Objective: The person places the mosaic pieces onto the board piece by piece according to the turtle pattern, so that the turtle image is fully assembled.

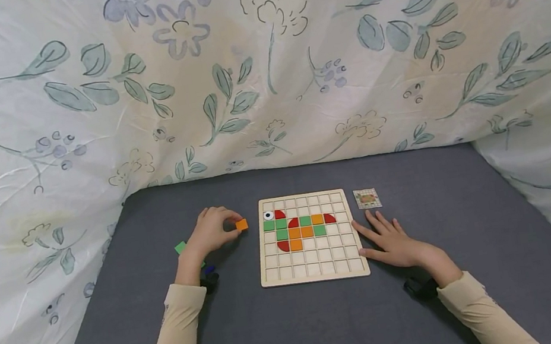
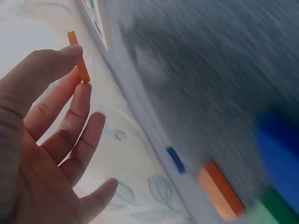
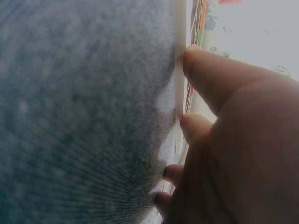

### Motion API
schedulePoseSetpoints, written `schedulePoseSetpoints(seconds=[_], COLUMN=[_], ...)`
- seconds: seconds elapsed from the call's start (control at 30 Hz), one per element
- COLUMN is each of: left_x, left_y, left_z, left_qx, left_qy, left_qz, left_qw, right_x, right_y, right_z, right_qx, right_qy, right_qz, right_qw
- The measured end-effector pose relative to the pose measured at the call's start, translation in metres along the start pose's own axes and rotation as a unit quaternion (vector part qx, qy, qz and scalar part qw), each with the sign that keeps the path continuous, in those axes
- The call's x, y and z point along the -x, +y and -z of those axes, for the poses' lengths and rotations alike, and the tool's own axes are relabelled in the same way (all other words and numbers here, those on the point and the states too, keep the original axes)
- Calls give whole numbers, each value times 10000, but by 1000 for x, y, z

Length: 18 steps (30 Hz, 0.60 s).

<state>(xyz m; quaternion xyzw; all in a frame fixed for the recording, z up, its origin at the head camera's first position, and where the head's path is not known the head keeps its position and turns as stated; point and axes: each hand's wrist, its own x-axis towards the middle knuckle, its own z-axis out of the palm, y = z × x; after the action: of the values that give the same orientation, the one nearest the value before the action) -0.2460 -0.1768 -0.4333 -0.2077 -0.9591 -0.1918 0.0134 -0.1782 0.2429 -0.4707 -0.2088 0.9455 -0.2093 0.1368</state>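
Between thumb and fingertips, my left hand (image 1: 213, 230) pinches a flat orange square tile (image 1: 242, 225), just left of the board. The left wrist view shows this tile (image 2: 79, 60) edge-on, the other fingers spread loosely below it. A wooden grid board (image 1: 333, 260) lies mid-table, with red, green and orange tiles and one white eye tile (image 1: 268, 216) set in its squares. At the board's right edge, my right hand (image 1: 398, 246) lies with fingers spread, thumb and index fingertip touching the rim. The right wrist view shows its thumb (image 3: 210, 70) against the board's side.
Loose pieces lie beside and partly behind my left forearm: a green one (image 1: 180, 247) and a blue one (image 1: 210, 269). The left wrist view adds an orange block (image 2: 222, 191) there. A small picture card (image 1: 367, 199) lies right of the board. Floral cloth (image 1: 292, 109) hangs behind the table.
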Motion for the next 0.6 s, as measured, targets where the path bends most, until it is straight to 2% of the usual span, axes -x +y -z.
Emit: schedulePoseSetpoints(seconds=[0.17, 0.33, 0.6], left_x=[-10, -19, -37], left_y=[16, 34, 62], left_z=[-5, -9, -23], left_qx=[-10, 198, 370], left_qy=[-101, -194, -459], left_qz=[-78, -334, -496], left_qw=[9999, 9991, 9970], right_x=[0, -1, -1], right_y=[0, 2, 2], right_z=[-1, -1, -1], right_qx=[29, 31, 3], right_qy=[17, -30, -48], right_qz=[9, -13, -22], right_qw=[10000, 10000, 10000])
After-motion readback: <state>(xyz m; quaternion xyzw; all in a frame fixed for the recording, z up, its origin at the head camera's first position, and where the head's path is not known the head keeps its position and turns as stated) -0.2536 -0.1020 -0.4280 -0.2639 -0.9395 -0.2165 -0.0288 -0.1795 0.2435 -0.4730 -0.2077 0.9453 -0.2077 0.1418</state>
